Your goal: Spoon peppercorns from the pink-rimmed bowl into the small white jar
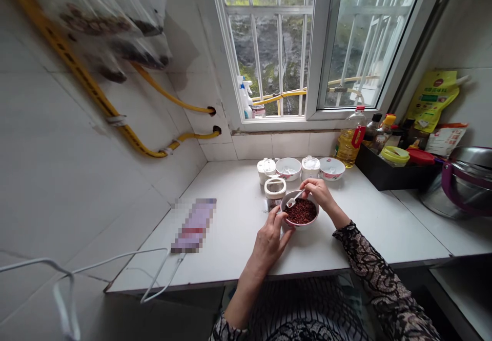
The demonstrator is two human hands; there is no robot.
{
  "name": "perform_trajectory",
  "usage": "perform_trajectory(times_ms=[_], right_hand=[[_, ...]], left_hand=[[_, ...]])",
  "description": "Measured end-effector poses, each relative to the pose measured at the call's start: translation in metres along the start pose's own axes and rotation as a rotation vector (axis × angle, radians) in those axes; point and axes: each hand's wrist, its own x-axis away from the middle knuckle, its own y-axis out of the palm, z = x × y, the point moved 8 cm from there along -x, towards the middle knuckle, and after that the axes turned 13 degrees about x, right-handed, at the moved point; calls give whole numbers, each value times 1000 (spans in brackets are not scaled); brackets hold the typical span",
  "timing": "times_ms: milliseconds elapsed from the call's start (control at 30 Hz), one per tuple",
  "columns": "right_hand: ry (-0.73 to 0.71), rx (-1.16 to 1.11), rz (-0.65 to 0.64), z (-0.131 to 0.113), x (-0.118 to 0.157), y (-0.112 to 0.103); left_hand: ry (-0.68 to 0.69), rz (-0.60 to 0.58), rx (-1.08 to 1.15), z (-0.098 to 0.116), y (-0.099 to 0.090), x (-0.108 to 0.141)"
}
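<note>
A white bowl [304, 225] filled with small dark red grains [303, 212], which look like peppercorns, stands near the middle of the counter. My left hand [267, 241] grips its left side, thumb in front and fingers along the rim. Between the fingers of my right hand [317, 193] is a small white spoon [295, 198], its scoop over the grains at the bowl's upper left. Some grains appear to lie in the scoop. Just behind the bowl, close to my left fingertips, is a clear jar with an open white lid [275, 188]; its contents are partly hidden.
Behind stand two white-lidded jars [266, 169] [310, 166] and two bowls [288, 168] [332, 168]. An oil bottle [349, 143], a black condiment box [384, 174] and a metal pot [461, 182] line the right. A blurred purple item [194, 225] with a white cable lies left.
</note>
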Motion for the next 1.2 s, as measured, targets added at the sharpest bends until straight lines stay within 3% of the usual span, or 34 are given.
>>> perform_trajectory(times_ms=[133, 233, 400, 500, 633, 700, 900, 1000, 1200], right_hand=[[-31, -37, 50, -6, -1, -3], [-158, 8, 134, -21, 2, -2], [-523, 431, 189, -56, 21, 20], [-628, 597, 177, -63, 27, 25], [-560, 527, 266, -59, 27, 1], [-507, 524, 247, -53, 24, -4], [-453, 589, -26, -38, 21, 24], [-337, 476, -118, -29, 18, 30], [-126, 230, -81, -13, 9, 14]], left_hand=[[-11, -7, -13, -3, 2, 1], [-14, -12, -19, -4, 3, 1], [-12, -13, -9, -3, 2, 1], [-15, -12, -1, -2, 1, 1], [-15, -8, -6, -1, 1, 1], [-18, -10, -7, -2, 1, 1], [4, 2, -9, 1, -1, 0], [5, 1, -10, 2, -1, 0], [4, 3, -7, 1, -1, 0]])
